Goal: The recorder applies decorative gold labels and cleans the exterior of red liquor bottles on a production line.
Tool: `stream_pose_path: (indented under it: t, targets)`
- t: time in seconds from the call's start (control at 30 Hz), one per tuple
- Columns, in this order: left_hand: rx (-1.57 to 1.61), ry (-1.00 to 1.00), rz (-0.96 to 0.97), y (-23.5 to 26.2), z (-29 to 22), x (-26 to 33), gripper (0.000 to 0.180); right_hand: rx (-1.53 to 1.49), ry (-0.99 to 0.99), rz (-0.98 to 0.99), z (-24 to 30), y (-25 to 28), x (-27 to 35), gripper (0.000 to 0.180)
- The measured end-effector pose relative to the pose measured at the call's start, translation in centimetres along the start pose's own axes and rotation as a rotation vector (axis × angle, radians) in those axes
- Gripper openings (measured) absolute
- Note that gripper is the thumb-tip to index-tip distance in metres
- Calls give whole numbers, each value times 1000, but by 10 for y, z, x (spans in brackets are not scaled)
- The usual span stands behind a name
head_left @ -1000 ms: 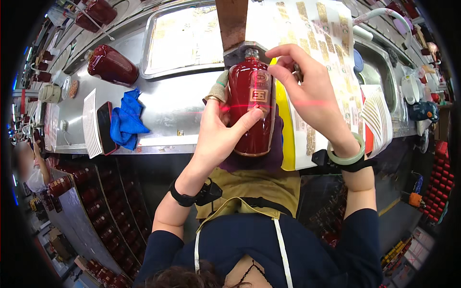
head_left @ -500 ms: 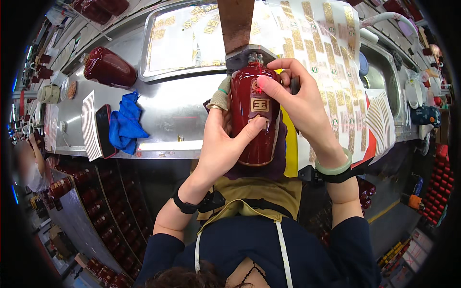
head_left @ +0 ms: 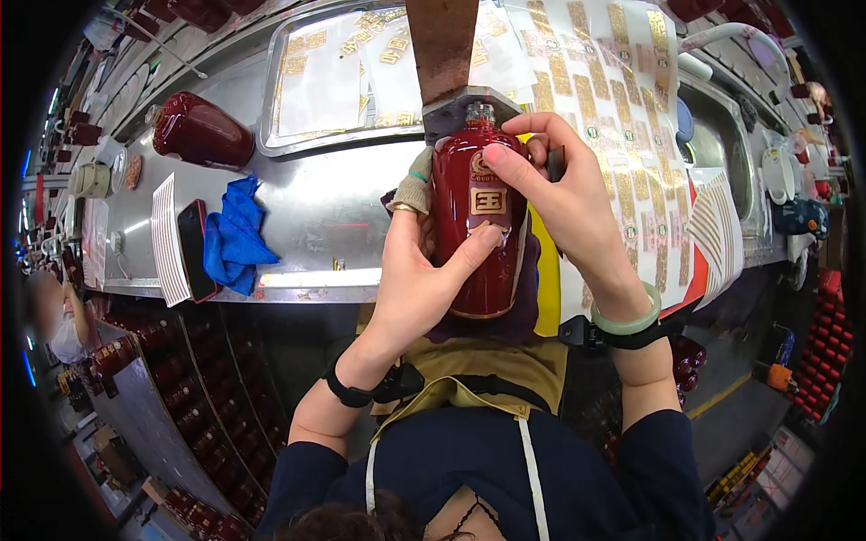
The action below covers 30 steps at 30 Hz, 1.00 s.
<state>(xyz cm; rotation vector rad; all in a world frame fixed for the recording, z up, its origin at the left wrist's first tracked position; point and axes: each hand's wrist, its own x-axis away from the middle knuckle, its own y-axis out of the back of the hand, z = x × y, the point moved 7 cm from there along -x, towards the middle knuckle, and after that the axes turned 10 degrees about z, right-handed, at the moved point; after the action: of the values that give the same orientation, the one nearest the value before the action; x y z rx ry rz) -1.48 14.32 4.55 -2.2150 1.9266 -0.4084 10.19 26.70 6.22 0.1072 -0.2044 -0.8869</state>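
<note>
A dark red glass bottle with a bare clear neck lies tilted in front of me, its base toward my body. Its front carries a gold round emblem and a square gold character label. My left hand holds its left side, thumb pressed on the front just below the label; worn cloth covers some fingertips. My right hand is closed at the bottle's right shoulder, thumb tip at the emblem's edge and other fingers curled near the neck. A small dark piece shows by those fingers; its kind is unclear.
A brown upright post stands just beyond the bottle. A metal tray holds gold-character sheets; patterned sticker sheets lie right. At left are another red bottle, a blue cloth and a phone. A sink lies far right.
The bottle sits slightly nearer my body, and more of the emblem shows beside my right thumb. My left thumb has shifted slightly toward me. The red glow on my right thumb is gone.
</note>
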Motion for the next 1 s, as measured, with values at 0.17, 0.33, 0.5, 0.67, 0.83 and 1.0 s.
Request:
stream_pose_path:
  t: [0.17,0.33,0.5,0.67,0.83,1.0]
  targets:
    - [10,-21,5,0,-5,0,77,-115,-5,9,-3,1,3,43]
    - [178,-20,-63,12,-5,-11,68,-209,-52,-7,-8,-4,27,50]
    - [147,31,-20,11,1,-16,70,-204,-41,-24,-15,-12,35,60]
    - [135,49,-39,11,-1,-16,71,-207,-48,-2,-14,-11,34,62]
    - [131,43,-47,12,0,-17,71,-161,-43,8,-13,-11,36,67]
    - [143,40,-49,11,-1,-17,71,-170,-54,12,-16,-10,36,68]
